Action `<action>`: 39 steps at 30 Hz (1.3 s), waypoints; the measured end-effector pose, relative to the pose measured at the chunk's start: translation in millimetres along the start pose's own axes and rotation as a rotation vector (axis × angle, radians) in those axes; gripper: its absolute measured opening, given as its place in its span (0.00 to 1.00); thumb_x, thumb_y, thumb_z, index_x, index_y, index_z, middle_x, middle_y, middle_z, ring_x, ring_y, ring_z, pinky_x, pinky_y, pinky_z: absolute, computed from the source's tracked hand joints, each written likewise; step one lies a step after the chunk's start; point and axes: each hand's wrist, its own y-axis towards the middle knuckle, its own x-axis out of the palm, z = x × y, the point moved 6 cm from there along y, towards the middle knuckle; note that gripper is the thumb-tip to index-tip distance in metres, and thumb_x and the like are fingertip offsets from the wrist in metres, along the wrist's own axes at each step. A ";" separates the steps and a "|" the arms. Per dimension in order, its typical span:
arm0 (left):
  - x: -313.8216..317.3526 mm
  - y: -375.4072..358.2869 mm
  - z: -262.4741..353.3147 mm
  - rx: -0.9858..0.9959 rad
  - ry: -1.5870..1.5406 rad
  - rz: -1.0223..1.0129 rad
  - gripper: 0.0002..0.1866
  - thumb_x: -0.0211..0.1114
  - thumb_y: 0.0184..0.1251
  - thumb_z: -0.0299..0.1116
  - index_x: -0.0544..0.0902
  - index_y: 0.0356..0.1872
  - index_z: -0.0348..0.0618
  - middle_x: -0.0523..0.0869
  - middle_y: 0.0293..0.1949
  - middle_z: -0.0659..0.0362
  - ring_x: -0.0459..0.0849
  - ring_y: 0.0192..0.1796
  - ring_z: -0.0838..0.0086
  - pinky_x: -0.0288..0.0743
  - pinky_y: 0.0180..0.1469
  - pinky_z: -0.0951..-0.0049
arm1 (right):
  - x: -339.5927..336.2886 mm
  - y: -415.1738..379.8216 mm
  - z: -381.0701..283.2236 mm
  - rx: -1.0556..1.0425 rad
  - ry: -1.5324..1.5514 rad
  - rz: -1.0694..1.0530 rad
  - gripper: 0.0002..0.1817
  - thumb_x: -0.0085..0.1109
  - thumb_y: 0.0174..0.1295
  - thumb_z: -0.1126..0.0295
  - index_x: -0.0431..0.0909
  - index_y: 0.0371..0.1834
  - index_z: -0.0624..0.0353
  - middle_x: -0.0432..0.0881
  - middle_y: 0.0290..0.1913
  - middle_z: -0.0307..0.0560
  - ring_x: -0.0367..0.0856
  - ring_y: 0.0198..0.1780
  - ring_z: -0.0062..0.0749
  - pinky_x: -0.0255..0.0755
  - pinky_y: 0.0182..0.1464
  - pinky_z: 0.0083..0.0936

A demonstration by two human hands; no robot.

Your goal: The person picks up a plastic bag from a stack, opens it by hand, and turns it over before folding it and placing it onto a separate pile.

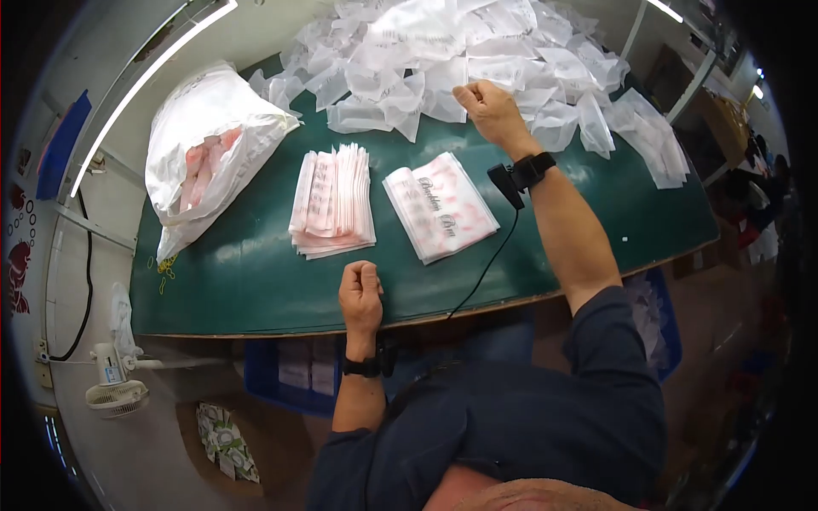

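Note:
My right hand [492, 112] reaches to the front of a heap of frosted plastic bags [409, 34]. Its thumb and fingers are pinched at the edge of one frosted plastic bag [445, 95] there. Close to the table's near edge, my left hand [361, 294] is curled closed, and nothing shows in it. Just beyond it stands a thick stack of printed bags [334, 200] with pinkish contents showing through. To the right of that lies a smaller, slightly turned stack of printed bags [441, 207] with dark lettering.
A large white sack [217, 145] with pink items in its opening sits at the table's left. Yellow rings [165, 272] lie below it. More bags [652, 140] are at the right. A black cable [490, 271] runs from my right wrist over the green table [247, 298].

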 end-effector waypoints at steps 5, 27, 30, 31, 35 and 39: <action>30.5 5.3 23.2 0.158 0.271 -0.084 0.13 0.67 0.74 0.36 0.80 0.51 0.39 0.81 0.40 0.60 0.79 0.39 0.79 0.74 0.39 0.79 | 33.6 -80.5 20.4 -0.078 -0.456 -0.375 0.25 0.64 0.64 0.45 0.79 0.36 0.62 0.84 0.31 0.53 0.83 0.36 0.45 0.76 0.40 0.38; 67.0 18.2 19.5 0.306 0.552 -0.222 0.19 0.72 0.65 0.36 0.82 0.53 0.36 0.84 0.53 0.51 0.82 0.53 0.59 0.76 0.55 0.65 | 20.6 -118.9 53.0 -0.012 -0.594 -0.303 0.16 0.63 0.66 0.56 0.83 0.32 0.60 0.86 0.33 0.56 0.82 0.38 0.62 0.76 0.40 0.49; 68.0 17.2 33.3 0.476 0.638 -0.154 0.20 0.71 0.68 0.37 0.82 0.56 0.37 0.85 0.53 0.55 0.83 0.51 0.69 0.77 0.50 0.70 | 8.4 -125.0 25.4 -0.102 -0.367 -0.224 0.14 0.63 0.69 0.59 0.83 0.35 0.60 0.84 0.29 0.52 0.83 0.34 0.49 0.74 0.36 0.40; 64.4 18.7 34.9 0.340 0.503 -0.120 0.20 0.72 0.68 0.37 0.82 0.55 0.37 0.85 0.53 0.53 0.83 0.53 0.69 0.77 0.52 0.70 | 3.4 -129.2 14.8 -0.142 -0.253 -0.186 0.12 0.63 0.70 0.61 0.83 0.37 0.60 0.83 0.28 0.50 0.84 0.32 0.43 0.73 0.34 0.36; 67.1 17.9 44.3 0.060 0.010 -0.017 0.20 0.73 0.69 0.37 0.81 0.56 0.36 0.84 0.54 0.52 0.82 0.55 0.71 0.77 0.54 0.72 | 15.7 -165.4 -15.2 0.066 0.177 -0.482 0.09 0.64 0.71 0.66 0.84 0.40 0.62 0.82 0.27 0.39 0.80 0.32 0.23 0.71 0.33 0.27; 63.0 21.6 42.7 0.005 -0.468 0.003 0.19 0.73 0.70 0.32 0.82 0.57 0.35 0.86 0.52 0.55 0.83 0.52 0.76 0.78 0.53 0.75 | 28.6 -186.6 -17.8 0.204 0.518 -0.627 0.10 0.64 0.72 0.66 0.84 0.42 0.64 0.82 0.32 0.32 0.77 0.37 0.14 0.71 0.36 0.20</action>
